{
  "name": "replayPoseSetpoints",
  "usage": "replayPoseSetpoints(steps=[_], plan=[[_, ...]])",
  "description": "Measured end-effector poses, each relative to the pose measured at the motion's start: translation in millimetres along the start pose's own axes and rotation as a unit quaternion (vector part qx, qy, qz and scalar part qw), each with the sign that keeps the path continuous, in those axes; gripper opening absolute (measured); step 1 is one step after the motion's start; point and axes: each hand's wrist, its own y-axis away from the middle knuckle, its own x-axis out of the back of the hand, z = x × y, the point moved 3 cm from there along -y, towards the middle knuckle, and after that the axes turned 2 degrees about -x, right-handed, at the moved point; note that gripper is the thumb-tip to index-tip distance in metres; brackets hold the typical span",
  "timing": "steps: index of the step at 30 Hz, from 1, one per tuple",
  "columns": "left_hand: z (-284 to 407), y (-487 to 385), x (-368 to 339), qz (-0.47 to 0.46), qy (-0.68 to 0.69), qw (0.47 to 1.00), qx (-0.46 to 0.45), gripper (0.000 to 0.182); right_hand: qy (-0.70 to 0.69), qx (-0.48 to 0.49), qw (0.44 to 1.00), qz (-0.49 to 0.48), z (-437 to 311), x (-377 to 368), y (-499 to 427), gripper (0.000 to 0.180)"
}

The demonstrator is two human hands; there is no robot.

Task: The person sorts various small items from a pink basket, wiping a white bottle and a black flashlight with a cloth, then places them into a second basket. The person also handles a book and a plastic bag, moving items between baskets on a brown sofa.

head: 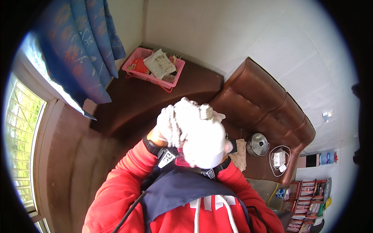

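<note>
A white light bulb (207, 145) with a metal screw base (206, 112) is held up close before me, its base pointing away from my body. My left hand (172, 128), covered by a whitish knitted glove or cloth, is against the bulb's left side. Glare washes out its fingers, so its grip is unclear. Mostly hidden behind the bulb, my right hand (228, 147) supports it from the right; only a bit of fingers and the wrist show. Black straps with printed tags circle both wrists. A navy apron (186, 186) covers part of my red hoodie.
Ahead, a pink plastic basket (172, 84) holding packets sits on a brown leather sofa (259, 87). To the right are a metal pot (258, 144), a white power strip (279, 158) with its cord, and a loaded rack (309, 204). A blue curtain (84, 43) hangs by the left window.
</note>
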Motion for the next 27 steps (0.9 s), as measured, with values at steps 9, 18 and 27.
replayPoseSetpoints(steps=[9, 18, 27], plan=[[-42, 5, -11, -0.387, -0.181, 0.878, 0.215, 0.010, 0.227, 0.068, 0.934, 0.266, -49, 14, 27, 0.107], [6, -3, 6, -0.086, 0.114, 0.968, 0.206, 0.048, 0.687, 0.220, 0.568, 0.396, -41, 4, -9, 0.085], [10, 3, -9, -0.110, -0.014, 0.993, -0.045, 0.069, 0.443, 0.191, 0.830, 0.280, -39, -10, -22, 0.072]])
